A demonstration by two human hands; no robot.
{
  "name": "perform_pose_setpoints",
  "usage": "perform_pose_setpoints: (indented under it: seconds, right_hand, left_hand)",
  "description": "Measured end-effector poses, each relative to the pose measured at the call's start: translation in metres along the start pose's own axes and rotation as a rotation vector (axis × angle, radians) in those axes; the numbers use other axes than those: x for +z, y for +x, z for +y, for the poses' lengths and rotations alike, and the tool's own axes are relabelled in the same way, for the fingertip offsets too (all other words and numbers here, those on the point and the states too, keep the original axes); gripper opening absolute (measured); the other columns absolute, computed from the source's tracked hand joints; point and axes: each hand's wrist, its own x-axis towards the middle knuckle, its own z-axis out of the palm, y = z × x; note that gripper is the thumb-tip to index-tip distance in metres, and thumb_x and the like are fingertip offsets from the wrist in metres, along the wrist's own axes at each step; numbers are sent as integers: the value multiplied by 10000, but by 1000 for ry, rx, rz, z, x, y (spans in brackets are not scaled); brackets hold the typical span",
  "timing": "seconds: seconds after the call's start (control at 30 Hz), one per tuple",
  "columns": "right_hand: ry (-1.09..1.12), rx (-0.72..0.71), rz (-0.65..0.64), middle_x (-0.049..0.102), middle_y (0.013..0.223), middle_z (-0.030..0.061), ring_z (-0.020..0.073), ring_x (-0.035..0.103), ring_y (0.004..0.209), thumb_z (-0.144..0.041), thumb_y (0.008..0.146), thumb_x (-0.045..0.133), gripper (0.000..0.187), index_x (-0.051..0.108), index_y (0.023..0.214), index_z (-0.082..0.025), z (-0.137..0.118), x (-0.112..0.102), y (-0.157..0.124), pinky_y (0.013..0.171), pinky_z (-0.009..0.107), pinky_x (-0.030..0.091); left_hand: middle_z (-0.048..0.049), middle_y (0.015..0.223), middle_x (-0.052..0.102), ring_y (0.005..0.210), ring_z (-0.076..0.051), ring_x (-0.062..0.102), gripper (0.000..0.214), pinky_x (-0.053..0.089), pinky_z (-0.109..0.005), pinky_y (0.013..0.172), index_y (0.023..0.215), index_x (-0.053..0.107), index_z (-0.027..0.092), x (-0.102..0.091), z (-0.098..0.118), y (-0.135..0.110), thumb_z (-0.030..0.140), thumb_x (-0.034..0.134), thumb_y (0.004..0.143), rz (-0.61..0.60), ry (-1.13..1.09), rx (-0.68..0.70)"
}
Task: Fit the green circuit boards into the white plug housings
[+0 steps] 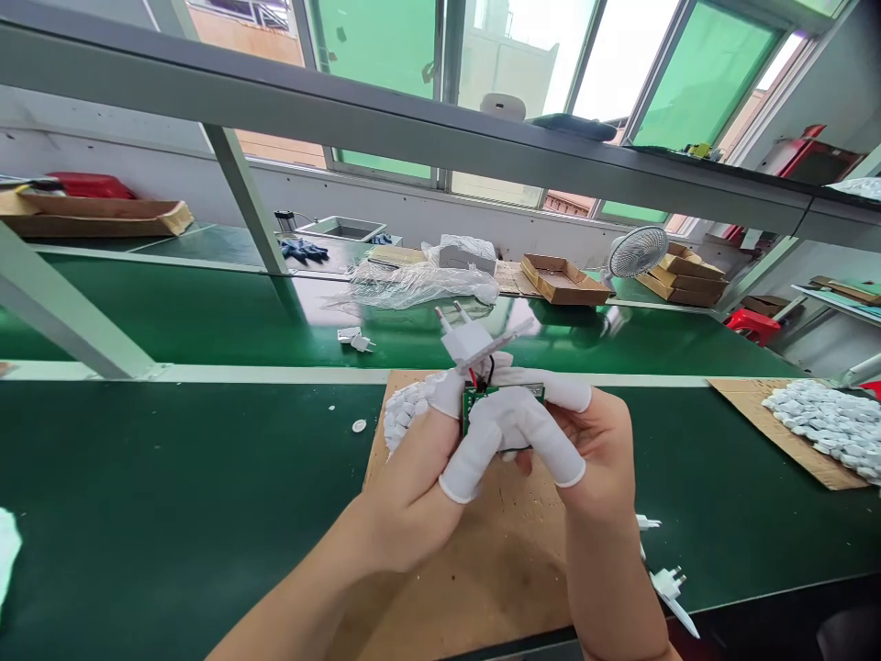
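Both my hands are raised over a brown board, with white finger covers on several fingers. My left hand [419, 487] pinches the left side of a green circuit board [470, 404]. My right hand [592, 441] grips the same board from the right, and its fingers hide much of it. Red and black wires run up from the board to a white two-pin plug housing [468, 341], which stands tilted above my fingertips with its pins pointing up and left. Behind my left hand lies a pile of small white parts [406, 408] on the brown board [496, 569].
Several white plug pieces [667, 583] lie by my right forearm. More white parts [826, 422] cover cardboard on the right. Across the green conveyor belt [206, 312] are two white plugs [354, 338], plastic wrap [419, 280], a cardboard tray [564, 280] and a fan [639, 252].
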Motion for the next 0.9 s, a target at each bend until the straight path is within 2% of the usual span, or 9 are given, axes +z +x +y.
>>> perform_pose_setpoints:
  seconds: [0.07,0.17,0.33,0.43,0.57,0.67,0.77,0.83,0.9]
  right_hand:
    - [13,1,-5,798,820,39,141,589,517,-560,935,860,317,863,956,-244,1,1,0,494,283,593]
    - [35,5,-6,796,811,37,170,650,568,-546,930,863,298,843,945,-250,4,3,1,594,329,658]
    - [-3,-57,84,803,811,6,171,719,653,-253,933,849,49,837,886,-261,9,8,0,722,326,688]
    - [-18,-101,79,847,915,25,205,798,784,-145,930,786,138,851,958,-263,8,7,-2,786,334,713]
    - [-42,-48,49,862,1020,51,252,829,925,-209,976,783,105,853,1035,-259,4,4,-5,847,374,723]
    - [-47,-11,56,833,895,37,230,802,814,-288,1021,768,92,856,1021,-263,2,4,-6,838,389,722]
    - [-59,33,44,805,827,25,209,764,717,-375,1011,798,128,853,1026,-260,1,4,-6,802,387,723]
    - [-82,36,22,836,932,42,222,791,792,-395,990,827,157,849,1068,-260,2,3,-7,788,367,721]
    - [-106,11,18,854,1065,52,239,816,929,-350,999,821,133,844,1104,-273,4,3,-10,840,357,718]
  left_hand:
    - [-22,830,617,577,-139,377,490,437,-291,525,1444,631,254,3,1,0,591,467,1128,6,-27,-14]
    - [-8,770,596,537,-132,333,474,355,-287,474,1372,668,244,7,-1,1,585,439,1137,84,54,5]
    - [16,693,540,534,-152,373,447,358,-315,516,1334,637,229,12,-8,2,590,484,1118,198,186,79]
    - [27,682,511,533,-146,360,425,337,-307,506,1325,622,233,13,-9,4,574,458,1133,181,168,93]
    - [54,653,397,515,-135,299,482,296,-278,442,1422,622,239,13,-8,4,585,450,1135,169,77,46]
    - [56,645,341,525,-133,286,512,288,-265,426,1389,680,225,13,-6,3,615,499,1111,166,-14,3]
    - [46,662,365,541,-126,281,506,292,-261,432,1338,716,211,13,-5,3,618,535,1098,175,-51,-11]
    - [30,688,438,550,-125,299,494,334,-268,450,1315,723,209,12,-5,3,612,533,1101,203,-19,3]
    - [23,700,479,555,-130,325,478,432,-298,513,1269,737,207,11,-6,3,601,522,1107,226,30,29]
